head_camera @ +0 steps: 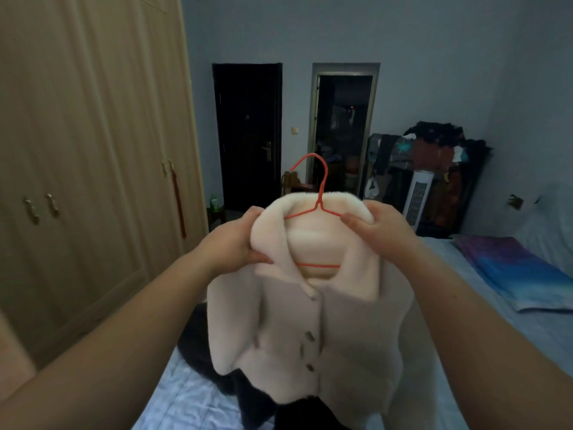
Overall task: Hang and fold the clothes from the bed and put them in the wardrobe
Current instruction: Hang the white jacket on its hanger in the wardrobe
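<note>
A cream fleece jacket (310, 324) with several front buttons hangs upright in front of me on an orange wire hanger (319, 187), whose hook sticks up above the collar. My left hand (238, 240) pinches the left shoulder and collar. On the other shoulder, my right hand (375, 228) grips the fleece with the thumb near the hanger wire. Dark clothes (204, 349) lie on the bed (192, 395) under the jacket. The wooden wardrobe (86, 156) stands at the left, its doors closed.
A dark closed door (248, 135) and an open doorway (342, 131) are at the far wall. A rack heaped with clothes (434, 169) and a white tower fan (417, 197) stand at the right. A blue-purple pillow (514, 271) lies on the bed.
</note>
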`<control>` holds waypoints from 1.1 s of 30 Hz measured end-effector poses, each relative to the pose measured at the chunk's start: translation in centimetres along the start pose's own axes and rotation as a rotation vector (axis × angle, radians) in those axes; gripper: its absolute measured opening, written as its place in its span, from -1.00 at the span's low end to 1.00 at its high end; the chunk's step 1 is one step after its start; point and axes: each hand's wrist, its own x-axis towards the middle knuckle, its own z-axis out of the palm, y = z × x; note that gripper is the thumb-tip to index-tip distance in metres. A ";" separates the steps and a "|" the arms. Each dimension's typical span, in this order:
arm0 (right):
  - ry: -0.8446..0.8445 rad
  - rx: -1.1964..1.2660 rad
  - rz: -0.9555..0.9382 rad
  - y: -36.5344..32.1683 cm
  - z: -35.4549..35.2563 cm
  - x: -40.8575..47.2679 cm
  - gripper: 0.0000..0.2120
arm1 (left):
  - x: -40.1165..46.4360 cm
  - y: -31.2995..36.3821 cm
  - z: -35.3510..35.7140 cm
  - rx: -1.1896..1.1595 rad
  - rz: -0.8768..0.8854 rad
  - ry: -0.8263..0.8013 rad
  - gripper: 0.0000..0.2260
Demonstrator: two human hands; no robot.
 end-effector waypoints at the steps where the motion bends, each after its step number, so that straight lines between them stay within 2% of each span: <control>1: -0.011 0.005 0.006 0.1 0.2 -0.1 -0.77 | 0.1 -0.1 -0.4 -0.026 -0.010 -0.073 -0.19; 3: 0.019 0.002 0.024 0.4 0.6 -0.3 -0.79 | 0.7 0.0 -0.9 -0.057 -0.014 -0.144 -0.06; 5: 0.066 -0.021 0.050 0.7 1.0 -0.3 -0.76 | 0.8 1.7 -1.3 -0.089 -0.025 -0.075 -0.03; 6: 0.086 -0.040 0.064 0.8 1.1 -0.3 -0.75 | 0.7 2.9 -1.2 -0.082 0.008 0.039 -0.12; 8: 0.120 -0.074 0.076 0.9 1.4 -0.4 -0.73 | 0.4 5.3 -0.6 0.000 0.191 0.341 -0.47; 9: 0.133 -0.084 0.079 0.8 1.6 -0.5 -0.73 | 0.3 6.5 0.0 -0.010 0.241 0.440 -0.64; 10: 0.141 -0.085 0.080 0.6 1.8 -0.7 -0.73 | 0.4 7.4 0.7 -0.067 0.224 0.461 -0.77; 12: 0.146 -0.073 0.085 0.2 2.4 -1.1 -0.75 | 0.6 9.2 1.7 -0.340 -0.010 0.281 -0.84; 14: 0.146 -0.047 0.083 -0.3 3.0 -1.6 -0.76 | 1.1 10.3 2.9 -0.728 -0.244 0.011 -0.80; 15: 0.137 -0.031 0.080 -0.6 3.4 -1.7 -0.77 | 1.4 10.5 3.4 -0.870 -0.298 -0.051 -0.77; 18: 0.048 0.017 0.094 -1.2 4.6 -2.4 -0.82 | 2.2 10.3 4.4 -1.082 -0.392 -0.002 -0.74; 23: -0.259 0.047 0.097 -0.9 5.3 -3.8 -0.55 | 2.9 8.6 5.1 -1.240 -0.537 0.073 -0.68; 26: -0.403 0.113 0.085 -0.8 4.5 -4.7 -0.59 | 3.2 7.3 4.8 -1.217 -0.561 -0.029 -0.52; 29: -0.445 0.164 0.077 -1.3 4.0 -5.1 -0.56 | 3.2 7.0 4.0 -1.095 -0.514 -0.029 -0.55; 33: -0.407 0.164 0.093 -3.0 5.4 -5.5 -0.41 | 3.2 6.9 3.3 -1.194 -0.497 0.081 -0.69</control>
